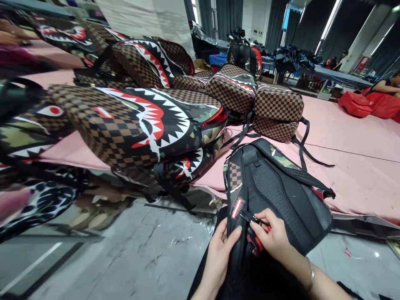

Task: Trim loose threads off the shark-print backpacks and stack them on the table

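A black-backed backpack (pixel 268 187) leans against the table edge, its padded mesh back panel toward me and brown check and camouflage patches along its side. My left hand (pixel 222 243) is closed around one of its shoulder straps (pixel 236 237), below a small red-and-white label (pixel 237 208). Just to the right, my right hand (pixel 274 234) is closed in a pinch near the same strap. Between its fingers is something small and dark with a bit of red, too hidden to name. Red material shows under the fingers.
Several checked backpacks with shark-mouth prints (pixel 146 121) are piled on the pink-covered table (pixel 359 154). Two more checked bags (pixel 278 104) stand behind mine, straps trailing. Red bags (pixel 368 103) lie at the far right beside a person's arm. Another person sits at the left, blurred.
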Motion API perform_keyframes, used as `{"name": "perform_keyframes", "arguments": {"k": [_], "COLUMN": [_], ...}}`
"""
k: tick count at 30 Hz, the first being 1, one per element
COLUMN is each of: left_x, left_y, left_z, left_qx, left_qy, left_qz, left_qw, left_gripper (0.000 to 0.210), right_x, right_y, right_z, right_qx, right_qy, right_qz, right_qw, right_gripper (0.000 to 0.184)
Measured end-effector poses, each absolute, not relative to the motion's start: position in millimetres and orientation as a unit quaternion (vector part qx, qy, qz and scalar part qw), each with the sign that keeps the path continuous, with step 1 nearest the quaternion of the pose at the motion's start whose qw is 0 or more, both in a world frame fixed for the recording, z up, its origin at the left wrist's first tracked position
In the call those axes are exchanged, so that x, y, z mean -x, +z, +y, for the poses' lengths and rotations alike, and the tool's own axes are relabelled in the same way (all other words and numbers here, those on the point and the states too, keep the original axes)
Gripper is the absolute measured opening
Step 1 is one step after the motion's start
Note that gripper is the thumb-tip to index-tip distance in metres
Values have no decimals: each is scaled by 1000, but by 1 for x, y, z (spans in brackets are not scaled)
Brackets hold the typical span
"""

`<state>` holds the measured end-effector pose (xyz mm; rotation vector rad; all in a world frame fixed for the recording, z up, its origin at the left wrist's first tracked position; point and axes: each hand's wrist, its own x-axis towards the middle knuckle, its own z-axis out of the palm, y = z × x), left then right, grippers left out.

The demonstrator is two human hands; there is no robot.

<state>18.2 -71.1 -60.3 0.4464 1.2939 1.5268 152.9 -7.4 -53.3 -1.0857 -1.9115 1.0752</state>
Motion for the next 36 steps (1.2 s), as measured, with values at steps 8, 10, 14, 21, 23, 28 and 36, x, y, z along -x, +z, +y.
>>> {"name": "perform_keyframes", "arguments": {"k": [8, 10, 14, 21, 23, 28, 36], "left_x": [-5, -6, -9, -20, -23, -30, -30], "left_y": [-60, -62, -68, -73, -74, -78, -80], "left_z": [-43, -40, -40, -38, -37, -34, -34], "left_qx": [-127, -117, -104, -82, -69, -63, -87], "left_qy": [638, 645, 662, 668, 671, 677, 677], "left_qz": [513, 512, 510, 504, 499, 494, 511], "left_qw": [560, 556, 540, 541, 544, 542, 523], "left_gripper": [43, 46, 50, 47, 48, 46, 44], "right_x": [-147, -146, -143, -132, -130, -128, -123], "right_y": [-62, -63, -63, -55, -55, -60, -69], "right_z": [-3, -5, -9, -17, -20, -31, -39], "right_qx": [457, 466, 499, 530, 536, 566, 559], "right_qy": [642, 608, 509, 428, 412, 373, 384], "right_qz": [-493, -521, -602, -637, -634, -626, -599], "right_qw": [370, 376, 360, 360, 375, 386, 426], "right_gripper": [36, 33, 26, 22, 19, 14, 14]}}
